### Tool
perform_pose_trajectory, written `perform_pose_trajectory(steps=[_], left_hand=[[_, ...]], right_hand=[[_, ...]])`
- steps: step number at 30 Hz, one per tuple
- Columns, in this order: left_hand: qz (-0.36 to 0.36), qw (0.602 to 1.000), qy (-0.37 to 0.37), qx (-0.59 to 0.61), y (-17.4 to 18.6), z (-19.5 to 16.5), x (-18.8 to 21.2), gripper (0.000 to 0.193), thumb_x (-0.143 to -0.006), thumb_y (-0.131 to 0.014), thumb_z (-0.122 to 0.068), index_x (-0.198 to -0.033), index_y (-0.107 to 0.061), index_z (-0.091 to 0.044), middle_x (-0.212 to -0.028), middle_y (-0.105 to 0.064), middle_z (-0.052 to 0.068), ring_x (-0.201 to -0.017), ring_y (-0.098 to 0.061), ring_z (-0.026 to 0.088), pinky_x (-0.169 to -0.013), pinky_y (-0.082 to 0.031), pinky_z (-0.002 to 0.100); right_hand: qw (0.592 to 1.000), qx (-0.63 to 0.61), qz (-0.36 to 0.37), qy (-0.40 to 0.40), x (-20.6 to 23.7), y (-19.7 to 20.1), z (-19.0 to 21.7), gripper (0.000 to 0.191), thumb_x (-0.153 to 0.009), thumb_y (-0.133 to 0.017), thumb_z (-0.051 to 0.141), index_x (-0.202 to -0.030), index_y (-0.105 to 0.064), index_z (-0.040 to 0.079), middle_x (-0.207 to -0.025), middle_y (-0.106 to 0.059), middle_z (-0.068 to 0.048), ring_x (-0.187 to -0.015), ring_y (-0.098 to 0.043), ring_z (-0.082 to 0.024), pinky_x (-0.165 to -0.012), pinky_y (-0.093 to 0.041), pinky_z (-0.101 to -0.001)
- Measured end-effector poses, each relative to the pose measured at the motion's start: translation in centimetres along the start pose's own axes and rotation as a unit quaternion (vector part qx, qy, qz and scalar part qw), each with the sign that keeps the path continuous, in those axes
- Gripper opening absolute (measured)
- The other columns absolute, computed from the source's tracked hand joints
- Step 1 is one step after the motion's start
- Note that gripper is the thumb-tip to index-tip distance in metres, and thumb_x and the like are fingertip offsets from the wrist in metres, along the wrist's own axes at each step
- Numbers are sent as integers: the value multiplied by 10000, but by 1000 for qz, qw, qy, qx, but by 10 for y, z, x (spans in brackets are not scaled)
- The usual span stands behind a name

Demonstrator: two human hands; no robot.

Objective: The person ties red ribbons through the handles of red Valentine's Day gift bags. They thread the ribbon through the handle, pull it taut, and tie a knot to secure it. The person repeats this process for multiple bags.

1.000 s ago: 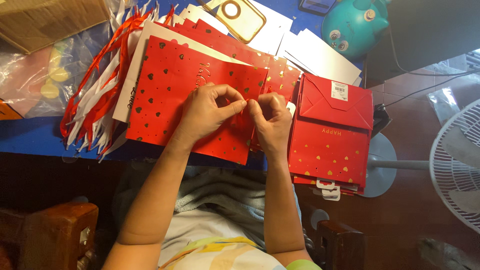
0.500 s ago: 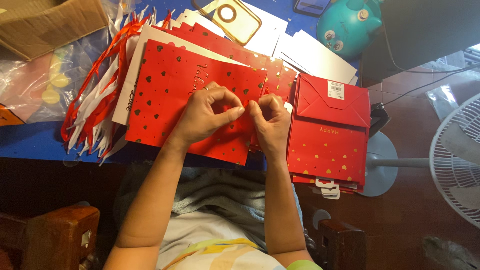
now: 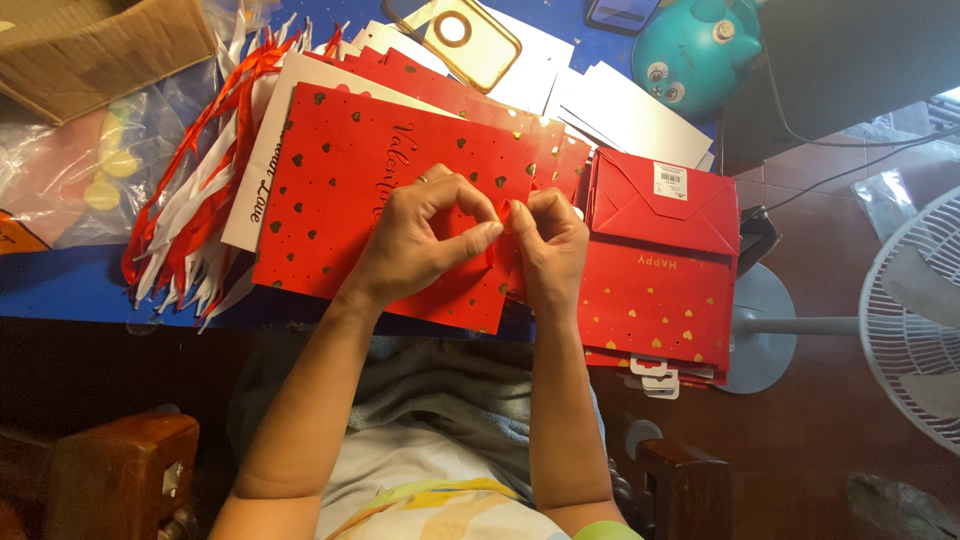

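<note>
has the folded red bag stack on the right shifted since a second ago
No. The folded red bag stack sits in the same spot beside the fan base, under the teal toy; both hands work left of it.

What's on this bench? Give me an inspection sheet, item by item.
Surface: blue table, crowded.
Job's things: flat red gift bag with gold hearts; folded red bags stack at the right.
Clutter: red and white ribbons, cardboard box, teal toy, phone case.
Grippers: left hand and right hand pinch together at the bag's edge.
Cables: black cable.
Surroundings: white fan, wooden chair arm.
</note>
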State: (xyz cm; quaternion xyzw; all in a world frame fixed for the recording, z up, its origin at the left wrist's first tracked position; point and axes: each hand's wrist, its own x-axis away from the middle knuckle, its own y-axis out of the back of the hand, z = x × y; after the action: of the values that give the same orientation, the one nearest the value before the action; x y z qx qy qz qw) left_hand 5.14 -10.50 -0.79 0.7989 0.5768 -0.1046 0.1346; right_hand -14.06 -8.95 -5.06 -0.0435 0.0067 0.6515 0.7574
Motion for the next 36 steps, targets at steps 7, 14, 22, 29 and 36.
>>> perform_pose_trajectory(steps=[7, 14, 22, 29, 36], left_hand=[[-62, 990, 93, 91, -8, 16, -7, 256, -1025, -690, -307, -1096, -673, -62, -929, -718, -31, -849, -657, 13, -758, -554, 202], [-46, 988, 145, 33, -8, 12, -10, 312, -908, -782, -322, -1047, -704, -53, -847, -761, 7, -759, -700, 34, -687, -574, 221], [-51, 989, 85, -108, -5, 3, -10, 124, -882, -812, -157, -948, -772, -61, -823, -714, 14, -657, -584, 64, -595, -475, 264], [-67, 993, 85, -56, -6, 10, -6, 91, -913, -789, -115, -962, -759, -44, -840, -727, 12, -704, -601, 46, -627, -488, 243], [-59, 996, 65, 36, -2, 17, -3, 86, -950, -763, -81, -993, -739, -11, -915, -730, 10, -838, -659, 44, -748, -546, 227]], right_hand=[[995, 82, 13, 53, 2, -4, 0, 145, -991, -720, 67, -887, -629, 23, -933, -595, -6, -822, -592, -63, -763, -493, -230], [990, 131, 2, 59, 6, -4, -3, 147, -989, -737, 99, -923, -632, 21, -960, -554, 11, -813, -558, -64, -748, -476, -226], [997, 60, 15, 43, 8, -3, 1, 138, -1044, -630, 157, -1003, -649, 27, -954, -590, 3, -843, -605, -68, -784, -496, -227], [969, 210, 65, 110, 6, 2, 10, 214, -1036, -594, 133, -1195, -693, 29, -1028, -608, -23, -1035, -547, -146, -939, -455, -295], [952, 261, 81, 141, 3, -6, 15, 105, -959, -736, 82, -1046, -709, 30, -978, -584, -47, -1011, -517, -198, -929, -437, -332]])
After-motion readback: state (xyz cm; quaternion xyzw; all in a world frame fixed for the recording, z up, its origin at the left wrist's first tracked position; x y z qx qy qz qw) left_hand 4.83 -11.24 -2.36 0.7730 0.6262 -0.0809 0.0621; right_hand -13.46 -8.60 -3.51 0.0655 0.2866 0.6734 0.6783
